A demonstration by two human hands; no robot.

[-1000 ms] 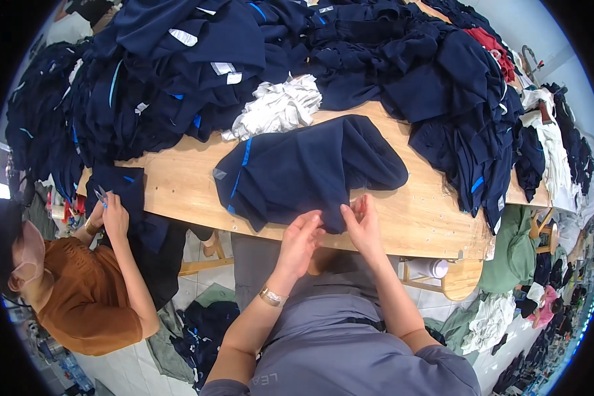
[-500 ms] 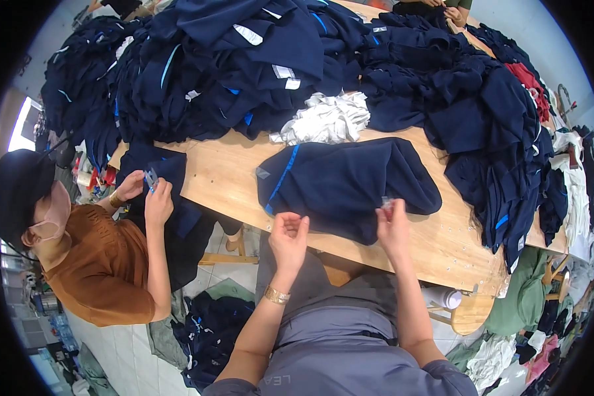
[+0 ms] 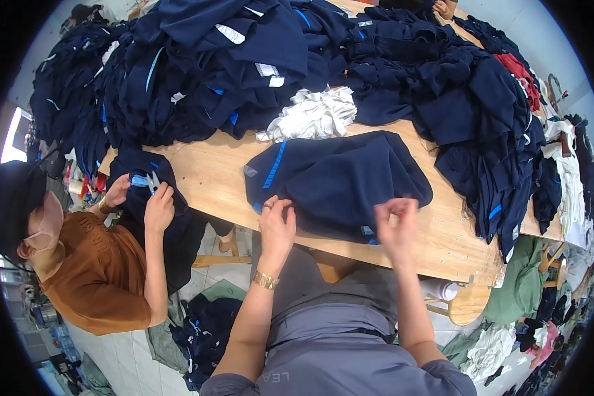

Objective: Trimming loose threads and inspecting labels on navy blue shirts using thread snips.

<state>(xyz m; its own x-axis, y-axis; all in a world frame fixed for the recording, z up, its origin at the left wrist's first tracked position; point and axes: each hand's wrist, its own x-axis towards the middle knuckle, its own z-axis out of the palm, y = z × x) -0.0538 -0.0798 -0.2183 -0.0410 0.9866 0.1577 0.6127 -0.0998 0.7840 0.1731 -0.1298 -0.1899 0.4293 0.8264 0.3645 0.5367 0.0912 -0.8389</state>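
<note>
A navy garment (image 3: 336,175) lies spread on the wooden table in front of me, with a bright blue strip (image 3: 274,165) and a small grey patch at its left end. By its near left edge is my left hand (image 3: 277,224), fingers bent and apart, a ring and a gold bracelet on it. I cannot tell whether its fingertips touch the cloth. Over the near right part of the garment is my right hand (image 3: 397,228), raised and smeared by motion; whether anything is in its fingers does not show. A small grey-blue tag (image 3: 367,230) shows at the near edge.
Large heaps of navy garments (image 3: 204,72) cover the far side, with crumpled white cloth (image 3: 313,113) before them. At left a co-worker (image 3: 102,264) in brown holds snips (image 3: 153,183) over navy cloth. A white bottle (image 3: 439,289) stands by a stool at right.
My right hand has lost sight of its small clear-and-reddish bit and is now blurred. The garment's near edge has shifted, showing a tag. The co-worker's snips now point up, opened.
</note>
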